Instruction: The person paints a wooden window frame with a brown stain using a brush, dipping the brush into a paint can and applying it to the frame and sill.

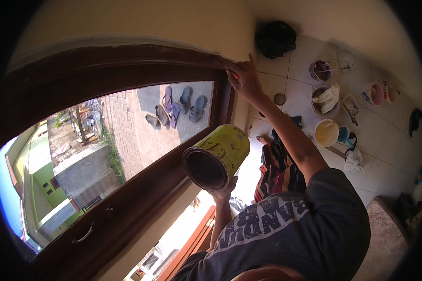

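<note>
My left hand (223,191) holds a yellow-green paint can (228,145) from below, beside the window. Brown stains mark its side and rim; its open mouth faces me and looks dark inside. My right hand (244,79) is raised at the upper corner of the dark brown wooden window frame (133,59), by the wall. Its thumb and some fingers are pinched together, with one finger sticking up. Something reddish shows between them, too small to identify. Slippers (197,109) lie outside, seen through the window.
On the tiled floor at right stand a tub with a white cloth (327,100), a bucket of pale yellow contents (326,132), a blue dipper (343,134) and a paint tray (351,105). A black bag (276,38) lies near the wall. A window handle (83,234) juts out at lower left.
</note>
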The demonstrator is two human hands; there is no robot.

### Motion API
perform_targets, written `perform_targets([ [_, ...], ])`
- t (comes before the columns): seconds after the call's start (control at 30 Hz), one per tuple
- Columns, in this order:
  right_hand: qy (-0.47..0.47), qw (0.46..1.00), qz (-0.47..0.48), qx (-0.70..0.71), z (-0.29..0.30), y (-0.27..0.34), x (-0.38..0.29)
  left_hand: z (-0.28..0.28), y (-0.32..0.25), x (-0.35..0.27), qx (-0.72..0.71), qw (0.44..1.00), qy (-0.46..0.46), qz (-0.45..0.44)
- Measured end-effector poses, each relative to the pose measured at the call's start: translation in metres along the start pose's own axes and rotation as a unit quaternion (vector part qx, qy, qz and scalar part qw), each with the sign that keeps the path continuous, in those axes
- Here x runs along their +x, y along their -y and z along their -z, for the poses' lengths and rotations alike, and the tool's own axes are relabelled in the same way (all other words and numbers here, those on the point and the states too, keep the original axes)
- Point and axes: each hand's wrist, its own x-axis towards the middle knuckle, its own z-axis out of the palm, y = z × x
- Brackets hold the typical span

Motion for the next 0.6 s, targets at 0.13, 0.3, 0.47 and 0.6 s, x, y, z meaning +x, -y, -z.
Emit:
perform_targets([
  [0.13, 0.001, 0.999, -0.003, -0.033, -0.005, -0.012, -0.004, -0.003, -0.012, 0.001, -0.028, 0.998, 0.048, 0.015],
  [0.3, 0.001, 1.0, 0.004, -0.011, -0.012, -0.013, -0.001, -0.001, -0.01, -0.001, -0.022, 0.998, 0.059, 0.012],
  [0.47, -0.003, 1.0, 0.022, 0.006, -0.011, -0.006, 0.001, 0.001, -0.008, 0.0, -0.007, 0.998, 0.056, 0.003],
  [0.6, -0.003, 0.999, 0.028, -0.018, -0.002, -0.004, 0.0, 0.003, -0.004, 0.0, 0.009, 0.999, 0.043, 0.005],
])
